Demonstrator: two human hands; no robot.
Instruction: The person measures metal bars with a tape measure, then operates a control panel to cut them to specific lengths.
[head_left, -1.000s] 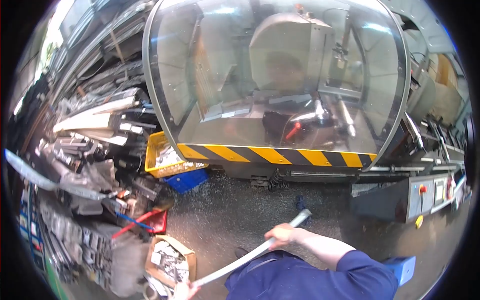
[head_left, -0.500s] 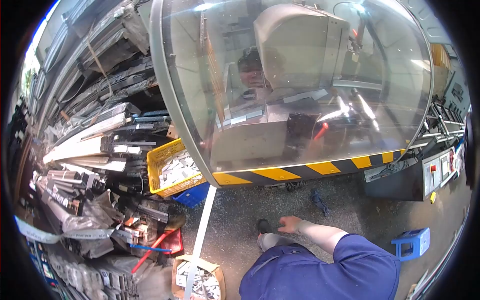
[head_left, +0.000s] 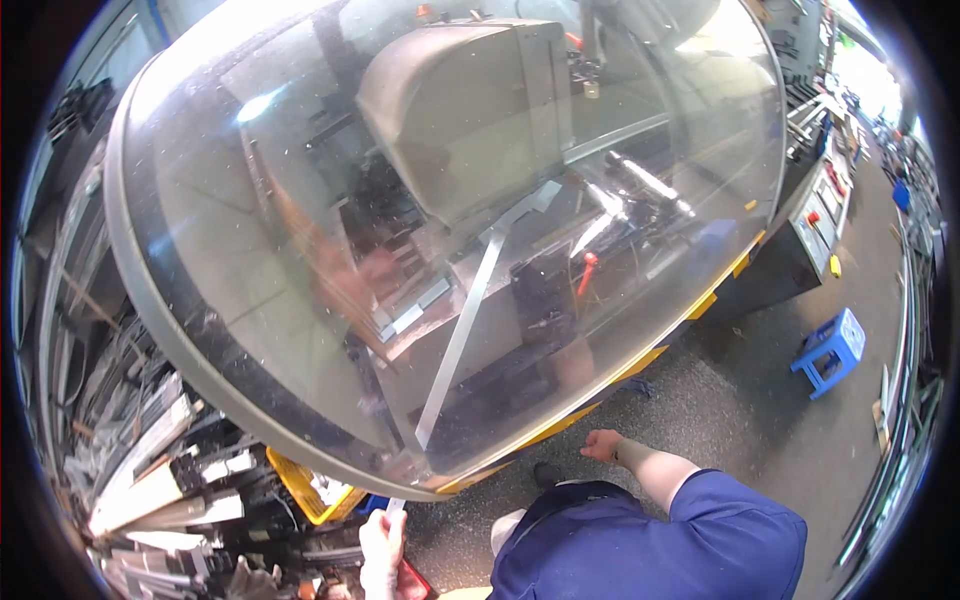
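The left grip (head_left: pixel 381 545) is closed around the near end of a pale strip (head_left: pixel 397 507), pinching it between thumb and fingers, so the strip stands just ahead of that grip, at the lower edge of a large clear cover (head_left: pixel 230 330). A longer pale band (head_left: pixel 460 345) slants across the cover, ahead and to the right of the left grip; I cannot tell whether it is seen through the cover or mirrored on it.

The right grip (head_left: pixel 602 446) hangs by the person's front, well apart from the left one, its fingers loosely curled; how far they are spread I cannot tell. Just ahead of it runs the cover's yellow-and-black edge (head_left: pixel 655 357). A dark shoe (head_left: pixel 546 475) is on the floor (head_left: pixel 690 385) to the left of this grip.

Near the left grip, ahead and to its left, sits a yellow basket (head_left: pixel 293 480) with pale pieces in it, and a bit of blue bin (head_left: pixel 371 506) shows between the two. Something red (head_left: pixel 413 580) lies just right of the left wrist. Stacked metal bars (head_left: pixel 150 490) fill the space farther left.

Well to the right of the right grip, and farther ahead, stands a blue stool (head_left: pixel 845 340).
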